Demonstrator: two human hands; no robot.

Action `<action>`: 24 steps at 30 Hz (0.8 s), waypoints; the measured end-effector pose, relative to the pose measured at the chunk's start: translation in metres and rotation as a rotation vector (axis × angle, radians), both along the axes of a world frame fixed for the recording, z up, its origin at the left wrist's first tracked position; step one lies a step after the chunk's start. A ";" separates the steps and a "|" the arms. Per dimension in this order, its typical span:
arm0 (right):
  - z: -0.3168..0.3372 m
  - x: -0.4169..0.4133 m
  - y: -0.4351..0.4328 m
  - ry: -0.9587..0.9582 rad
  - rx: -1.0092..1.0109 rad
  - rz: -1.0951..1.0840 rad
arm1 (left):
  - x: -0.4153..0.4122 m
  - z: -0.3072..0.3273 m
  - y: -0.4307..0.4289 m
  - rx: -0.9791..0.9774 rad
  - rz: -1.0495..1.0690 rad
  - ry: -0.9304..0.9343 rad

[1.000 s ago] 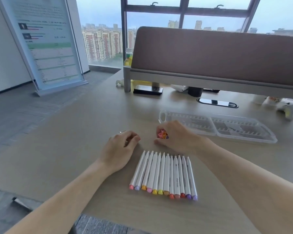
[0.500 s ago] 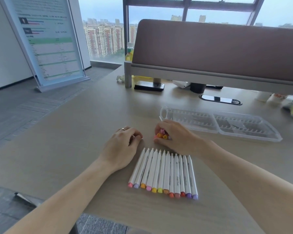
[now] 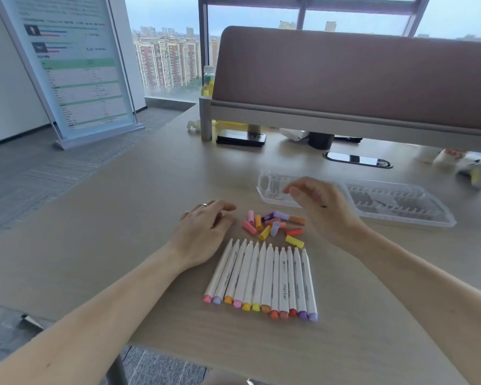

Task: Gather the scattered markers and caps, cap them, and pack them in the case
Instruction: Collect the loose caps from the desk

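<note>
Several white markers (image 3: 264,276) lie side by side on the desk, their coloured ends toward me. Just beyond their tips sits a loose pile of coloured caps (image 3: 272,225) in pink, orange, yellow, purple and red. My left hand (image 3: 203,232) rests on the desk to the left of the pile, fingers relaxed, a ring on one finger. My right hand (image 3: 322,209) hovers above and right of the caps, fingers loosely spread, holding nothing. The clear plastic case (image 3: 386,201) lies open behind my right hand, which hides part of it.
A brown divider panel (image 3: 353,79) stands along the back of the desk. A black device (image 3: 240,138), a yellow bottle (image 3: 207,84) and a cable port (image 3: 357,159) lie near it. Small items (image 3: 467,165) sit at the far right. The desk's edge runs close to me.
My right hand let go of the bunch of caps and lifted up and right toward the case; the caps now lie scattered on the desk. My left hand barely moved.
</note>
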State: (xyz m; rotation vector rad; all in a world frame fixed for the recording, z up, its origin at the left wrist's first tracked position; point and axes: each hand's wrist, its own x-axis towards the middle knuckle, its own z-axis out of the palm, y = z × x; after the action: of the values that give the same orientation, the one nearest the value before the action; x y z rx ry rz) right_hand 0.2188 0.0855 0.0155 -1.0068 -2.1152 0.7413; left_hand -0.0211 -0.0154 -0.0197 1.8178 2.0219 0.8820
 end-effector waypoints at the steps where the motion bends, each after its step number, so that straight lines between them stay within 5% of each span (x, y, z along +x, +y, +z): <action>1: 0.003 0.008 -0.001 0.029 0.022 -0.045 | 0.003 0.004 0.004 -0.029 -0.020 -0.005; 7: -0.011 0.051 -0.006 -0.306 -0.052 -0.081 | 0.022 0.018 0.035 -0.173 -0.183 -0.211; 24: -0.024 0.041 0.002 -0.261 -0.132 -0.010 | 0.045 0.025 0.051 -0.197 -0.273 -0.157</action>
State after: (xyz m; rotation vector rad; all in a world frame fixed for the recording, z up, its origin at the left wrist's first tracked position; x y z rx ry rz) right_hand 0.2597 0.0874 -0.0085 -1.2424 -2.3032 0.7890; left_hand 0.0235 0.0360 0.0054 1.7976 1.6533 0.6962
